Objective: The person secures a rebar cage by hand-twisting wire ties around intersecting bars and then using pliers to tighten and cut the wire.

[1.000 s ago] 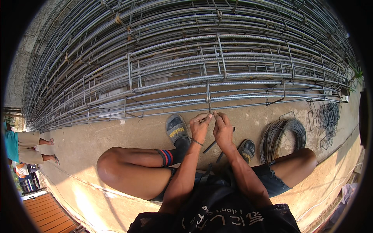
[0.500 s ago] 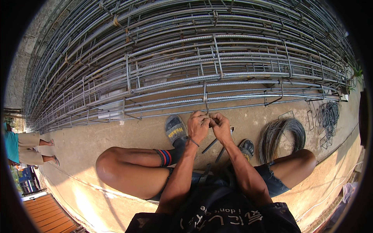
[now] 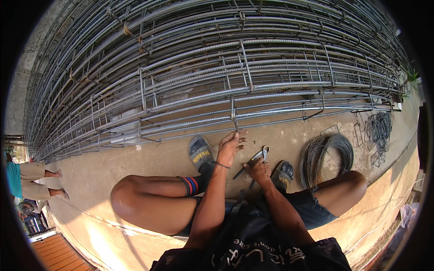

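A stack of steel rebar cages fills the far side. At its near lower edge, by a stirrup, my left hand is raised with its fingers apart and nothing plainly held; the fingertips are close to the tie at the stirrup's lower end. Lower and to the right, my right hand is closed over a pair of pliers. The pliers' metal jaws point away from me, and their dark handles show partly beside and below the fingers.
A coil of wire lies on the concrete floor to the right, with a heap of bent stirrups beyond it. My sandalled feet rest between my bent knees. At the far left another person's legs show.
My hands have parted from where they met at the tie. The right hand came down to the right and took hold of the pliers; the left stayed near the cage and spread its fingers.
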Demonstrator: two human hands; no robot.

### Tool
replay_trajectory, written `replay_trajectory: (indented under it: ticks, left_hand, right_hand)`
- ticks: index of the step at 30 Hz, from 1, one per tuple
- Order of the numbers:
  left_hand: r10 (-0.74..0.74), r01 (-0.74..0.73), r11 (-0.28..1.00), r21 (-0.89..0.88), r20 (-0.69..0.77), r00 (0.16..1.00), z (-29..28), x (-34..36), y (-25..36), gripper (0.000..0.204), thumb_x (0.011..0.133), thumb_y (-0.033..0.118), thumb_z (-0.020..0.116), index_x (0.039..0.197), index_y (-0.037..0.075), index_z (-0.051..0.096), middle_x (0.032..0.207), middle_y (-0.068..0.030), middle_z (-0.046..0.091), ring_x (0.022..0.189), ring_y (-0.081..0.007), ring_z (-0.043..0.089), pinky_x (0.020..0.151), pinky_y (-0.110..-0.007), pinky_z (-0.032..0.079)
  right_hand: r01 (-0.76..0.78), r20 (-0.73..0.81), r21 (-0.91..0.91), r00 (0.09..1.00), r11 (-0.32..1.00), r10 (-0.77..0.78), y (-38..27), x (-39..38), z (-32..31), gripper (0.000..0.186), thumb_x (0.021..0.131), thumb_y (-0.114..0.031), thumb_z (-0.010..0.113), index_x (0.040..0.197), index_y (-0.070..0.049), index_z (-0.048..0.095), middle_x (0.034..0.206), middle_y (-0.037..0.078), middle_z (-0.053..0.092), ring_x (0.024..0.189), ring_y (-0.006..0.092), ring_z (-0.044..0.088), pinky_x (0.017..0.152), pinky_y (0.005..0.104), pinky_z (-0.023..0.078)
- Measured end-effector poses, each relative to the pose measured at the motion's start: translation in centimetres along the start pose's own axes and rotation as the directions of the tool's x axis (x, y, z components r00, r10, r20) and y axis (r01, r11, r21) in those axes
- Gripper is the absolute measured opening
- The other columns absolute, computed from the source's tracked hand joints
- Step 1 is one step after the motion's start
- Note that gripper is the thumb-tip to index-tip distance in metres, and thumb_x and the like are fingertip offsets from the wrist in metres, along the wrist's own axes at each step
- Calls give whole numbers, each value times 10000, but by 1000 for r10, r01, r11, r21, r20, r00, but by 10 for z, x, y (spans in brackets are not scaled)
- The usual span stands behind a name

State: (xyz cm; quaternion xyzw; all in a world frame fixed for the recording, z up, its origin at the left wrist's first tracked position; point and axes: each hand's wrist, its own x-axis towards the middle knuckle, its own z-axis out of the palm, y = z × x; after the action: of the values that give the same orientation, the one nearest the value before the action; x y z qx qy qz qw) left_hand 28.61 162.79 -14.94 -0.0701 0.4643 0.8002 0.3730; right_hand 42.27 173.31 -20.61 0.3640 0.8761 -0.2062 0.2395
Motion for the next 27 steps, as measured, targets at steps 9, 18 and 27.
replay_trajectory:
  ticks: [9,18,27]
  left_hand:
    - [122,-73,965,250,-185,975,3,4,-2,232,951,207,599,1029,14,700,990,-51,701,829,-131,622,676,-262,463]
    - [23,-14,997,79,-105,994,1,-6,7,250,957,191,576,1114,21,670,1083,-63,688,916,-137,617,743,-283,470]
    - [74,-65,993,97,-100,992,0,-6,0,240,945,143,585,1145,39,669,1085,-42,692,925,-133,624,748,-283,474]
  right_hand:
    - [104,-108,51,989,993,-98,-4,4,16,738,681,-530,773,1042,69,537,952,266,619,892,358,648,770,407,534]
    - [-183,210,946,975,269,-75,-11,-36,-86,236,739,-37,593,941,85,591,737,78,562,642,214,611,607,351,532]
    - [464,-383,86,832,882,-401,-31,-60,-79,563,735,18,520,1272,148,409,1300,342,370,1177,500,373,967,654,299]
